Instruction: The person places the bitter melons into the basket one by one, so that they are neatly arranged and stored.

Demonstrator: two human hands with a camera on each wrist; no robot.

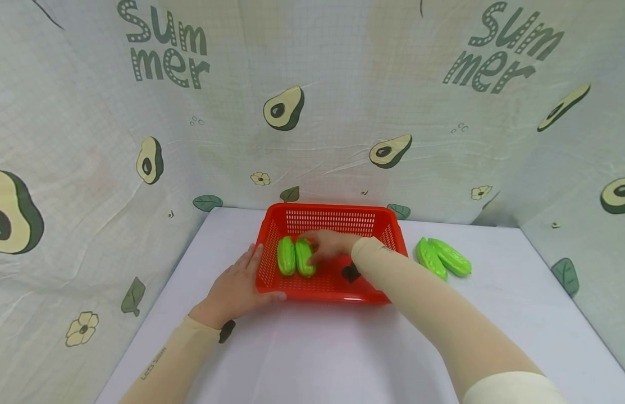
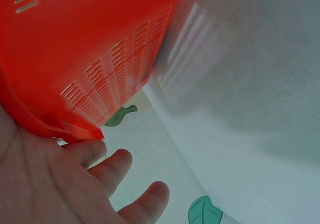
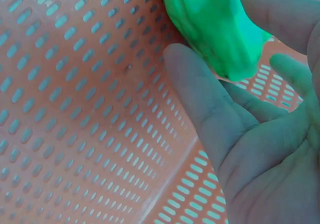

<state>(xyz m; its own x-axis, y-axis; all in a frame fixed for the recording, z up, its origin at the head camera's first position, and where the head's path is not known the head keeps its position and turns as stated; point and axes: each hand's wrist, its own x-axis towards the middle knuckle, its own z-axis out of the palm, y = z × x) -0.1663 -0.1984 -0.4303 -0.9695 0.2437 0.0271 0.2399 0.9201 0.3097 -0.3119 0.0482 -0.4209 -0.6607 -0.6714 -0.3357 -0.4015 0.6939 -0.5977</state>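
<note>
A red perforated plastic basket (image 1: 332,295) holds two bright green, ribbed, elongated vegetables side by side at its left. My right hand (image 1: 331,244) reaches in and grips the right-hand vegetable (image 1: 305,259), thumb and fingers around it. In the right wrist view the vegetable's blunt end (image 3: 225,48) shows between the digits of the hand (image 3: 270,149). The other vegetable (image 1: 286,257) lies against it on the left. Outside the basket's front left corner, my left hand (image 1: 238,286) rests on the rim, fingers extended along the left side and thumb along the front.
Two more green vegetables (image 1: 430,259) (image 1: 451,258) lie together on the white table (image 1: 312,353), right of the basket. A cloth printed with avocados (image 1: 284,108) hangs behind the table and along both sides.
</note>
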